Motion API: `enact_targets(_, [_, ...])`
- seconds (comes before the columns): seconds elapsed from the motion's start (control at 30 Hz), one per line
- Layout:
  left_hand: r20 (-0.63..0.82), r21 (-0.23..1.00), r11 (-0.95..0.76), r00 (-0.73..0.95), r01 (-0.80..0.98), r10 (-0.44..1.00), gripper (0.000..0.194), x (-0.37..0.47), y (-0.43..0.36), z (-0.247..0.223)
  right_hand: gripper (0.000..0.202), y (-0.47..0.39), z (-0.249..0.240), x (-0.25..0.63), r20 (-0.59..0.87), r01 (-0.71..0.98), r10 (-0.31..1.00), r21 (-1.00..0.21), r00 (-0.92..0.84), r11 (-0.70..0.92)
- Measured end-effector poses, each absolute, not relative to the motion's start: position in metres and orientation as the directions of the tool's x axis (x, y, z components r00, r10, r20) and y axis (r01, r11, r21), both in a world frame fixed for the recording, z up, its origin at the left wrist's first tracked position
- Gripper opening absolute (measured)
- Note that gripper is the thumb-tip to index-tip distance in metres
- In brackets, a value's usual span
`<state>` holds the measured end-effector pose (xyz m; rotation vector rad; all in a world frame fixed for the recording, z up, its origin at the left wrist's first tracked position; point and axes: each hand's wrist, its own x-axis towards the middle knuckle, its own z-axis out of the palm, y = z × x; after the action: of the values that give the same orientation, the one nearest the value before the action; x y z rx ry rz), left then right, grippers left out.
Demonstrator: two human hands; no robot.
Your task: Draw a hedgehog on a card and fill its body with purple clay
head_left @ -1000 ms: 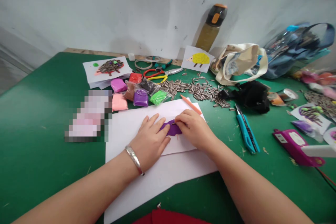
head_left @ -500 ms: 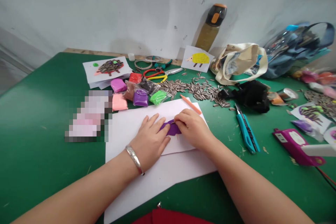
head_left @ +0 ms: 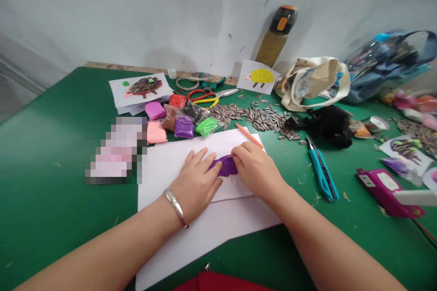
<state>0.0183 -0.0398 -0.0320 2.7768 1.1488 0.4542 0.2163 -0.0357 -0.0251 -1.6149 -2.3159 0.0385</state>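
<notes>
A flat patch of purple modelling clay (head_left: 226, 167) is spread on a white sheet of paper (head_left: 235, 193), which lies on a larger white sheet (head_left: 177, 254). My left hand (head_left: 196, 179), a silver bangle at its wrist, rests flat and open on the paper, fingertips touching the clay's left side. At the clay's right edge, my right hand (head_left: 254, 166) is closed in a pinch; a thin pale bit shows by the fingertips, too small to name. An orange pencil (head_left: 250, 135) lies beyond this hand. Sunflower seeds (head_left: 261, 118) are heaped behind the paper.
Bagged clay packs (head_left: 184, 126), scissors (head_left: 227, 93) and pliers (head_left: 201, 96) lie behind the paper. To the right are a blue utility knife (head_left: 321, 170), a black pouch (head_left: 331, 125) and a magenta glue gun (head_left: 385, 191). A bottle (head_left: 276, 36) stands by the wall.
My right hand has shifted slightly right along the clay's upper edge, uncovering more purple. My left hand stays in place on the paper.
</notes>
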Motion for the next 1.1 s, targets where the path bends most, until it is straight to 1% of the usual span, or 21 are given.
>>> enact_targets(0.1, [0.237,0.205,-0.710,0.670,0.673,0.704,0.033,0.0182,-0.0399,-0.0323,0.019,-0.0360,-0.0255,0.2151,0.222,0.898,0.913,-0.210,-0.341,0.386])
enact_targets(0.3, [0.236,0.201,-0.712,0.672,0.673,0.701,0.033,0.0183,-0.0401,-0.0324,0.021,-0.0355,-0.0240,0.2125,0.184,0.847,0.900,-0.306,-0.396,0.435])
enact_targets(0.47, [0.241,0.194,-0.713,0.672,0.674,0.701,0.033,0.0186,-0.0396,-0.0326,0.022,-0.0352,-0.0182,0.2145,0.244,0.834,0.899,-0.344,-0.364,0.431])
enact_targets(0.57, [0.238,0.192,-0.712,0.672,0.675,0.701,0.033,0.0185,-0.0397,-0.0329,0.024,-0.0352,-0.0165,0.2152,0.283,0.835,0.895,-0.342,-0.346,0.431])
enact_targets(0.77, [0.254,0.190,-0.718,0.673,0.669,0.694,0.034,0.0178,-0.0400,-0.0334,0.022,-0.0356,-0.0204,0.2132,0.235,0.806,0.861,-0.307,-0.451,0.506])
enact_targets(0.93, [0.251,0.190,-0.717,0.673,0.670,0.695,0.033,0.0182,-0.0397,-0.0330,0.023,-0.0342,-0.0182,0.2161,0.254,0.828,0.880,-0.311,-0.401,0.467])
enact_targets(1.1, [0.255,0.190,-0.717,0.672,0.670,0.695,0.034,0.0182,-0.0395,-0.0334,0.022,-0.0335,-0.0176,0.2169,0.236,0.828,0.882,-0.311,-0.408,0.467])
